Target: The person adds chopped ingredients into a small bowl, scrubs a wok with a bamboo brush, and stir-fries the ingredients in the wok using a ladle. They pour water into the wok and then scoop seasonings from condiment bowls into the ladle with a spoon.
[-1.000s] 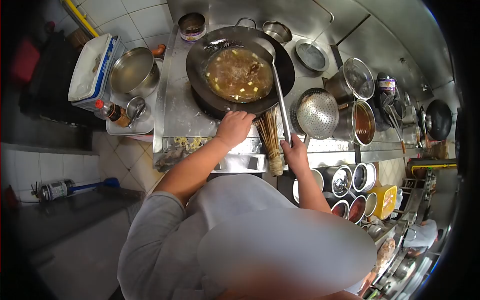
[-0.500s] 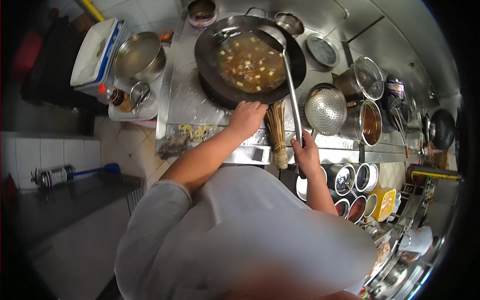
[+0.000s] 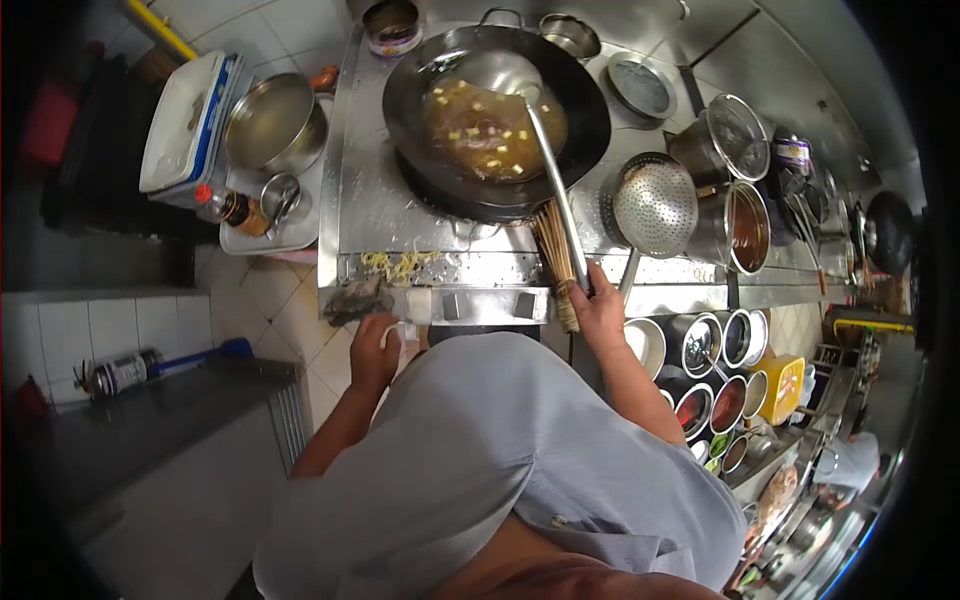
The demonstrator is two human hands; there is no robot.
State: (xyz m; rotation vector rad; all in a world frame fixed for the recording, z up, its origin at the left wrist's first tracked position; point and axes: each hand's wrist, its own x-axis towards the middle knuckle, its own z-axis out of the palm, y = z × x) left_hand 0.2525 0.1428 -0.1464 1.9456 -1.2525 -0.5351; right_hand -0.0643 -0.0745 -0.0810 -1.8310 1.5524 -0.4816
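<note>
My right hand (image 3: 600, 308) is closed around the handle of a long metal ladle (image 3: 555, 185). The ladle's bowl dips into the brown broth (image 3: 480, 135) in a large black wok (image 3: 590, 120), where pale cubes float. Beside my right hand, a bamboo wok brush (image 3: 558, 262) leans at the stove's front edge. My left hand (image 3: 374, 352) hangs just in front of that edge, fingers curled; what they hold, if anything, is hidden. Closest to it is a dark crumpled cloth (image 3: 358, 300).
A perforated strainer (image 3: 655, 208) rests right of the wok, near metal pots (image 3: 740, 235) of liquid. Yellow scraps (image 3: 400, 266) lie on the stove front. At left stand a metal basin (image 3: 275, 125) and a red-capped bottle (image 3: 235, 208). Several seasoning containers (image 3: 695, 345) sit lower right.
My left hand has drawn back from the wok's near rim toward my body, down and left. My right hand has shifted slightly left, and the ladle bowl has moved left and down into the broth.
</note>
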